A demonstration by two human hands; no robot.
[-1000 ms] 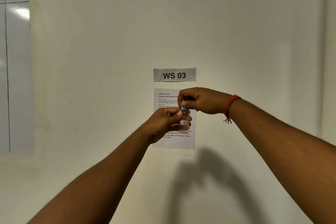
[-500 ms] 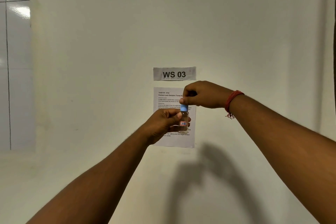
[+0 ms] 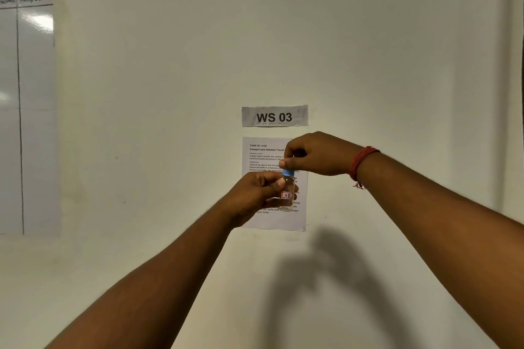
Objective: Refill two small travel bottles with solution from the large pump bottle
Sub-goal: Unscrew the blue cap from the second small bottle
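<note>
Left hand (image 3: 255, 195) grips clear travel bottle (image 3: 287, 193) upright | right hand (image 3: 317, 154) pinches blue cap (image 3: 288, 172)

One small clear bottle (image 3: 287, 193), one blue cap (image 3: 288, 172), two hands, two wall papers, one whiteboard (image 3: 27, 110), one red wrist thread (image 3: 361, 163).

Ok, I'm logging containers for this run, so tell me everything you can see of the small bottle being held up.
The small bottle is clear, glass or plastic, with a blue cap and a red-bordered label reading "7B". It is held upright in the air before the printed sheet on the wall. The left hand grips its body; the right hand pinches the cap from above. Its liquid level cannot be made out.
</note>
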